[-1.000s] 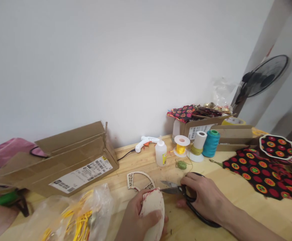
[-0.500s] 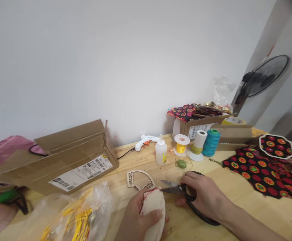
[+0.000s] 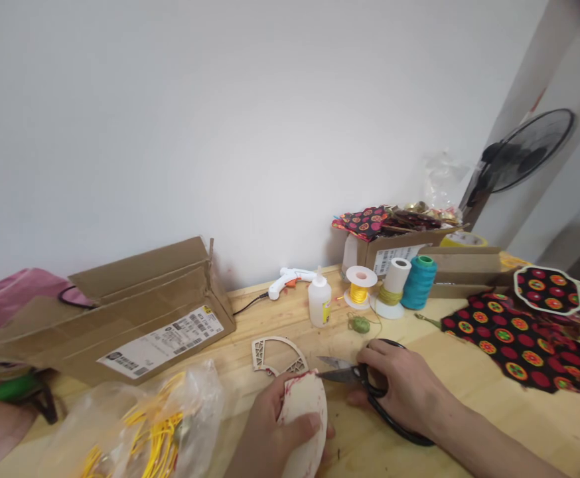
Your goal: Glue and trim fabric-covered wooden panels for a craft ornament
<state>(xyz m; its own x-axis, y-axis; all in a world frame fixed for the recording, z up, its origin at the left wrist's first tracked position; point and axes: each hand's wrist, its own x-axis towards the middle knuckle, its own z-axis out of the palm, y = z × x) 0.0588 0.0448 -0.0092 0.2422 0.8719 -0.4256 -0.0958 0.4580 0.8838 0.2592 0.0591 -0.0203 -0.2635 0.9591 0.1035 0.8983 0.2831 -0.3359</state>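
Note:
My left hand [image 3: 280, 425] grips a pale, curved flat piece [image 3: 306, 405] with reddish frayed bits along its upper edge, thumb across its face. In my right hand [image 3: 394, 378] is a pair of black-handled scissors [image 3: 338, 372], blades parted and pointing left. The blade tips are close by the top right corner of the pale piece; whether they touch it I cannot tell. Just behind my left hand lies a fan-shaped wooden cutout frame [image 3: 294, 355] with lattice ends.
Beyond my hands stand a glue bottle [image 3: 320, 302], a white glue gun [image 3: 290, 282], a yellow cord spool [image 3: 359, 292] and a teal thread cone [image 3: 419, 284]. Patterned black fabric [image 3: 509, 338] lies right. At left are a cardboard box [image 3: 135, 325] and a plastic bag [image 3: 195, 405] with yellow cords.
Hardly anything differs. The pale piece and both hands have shifted very slightly to the left, with the scissor blades still parted.

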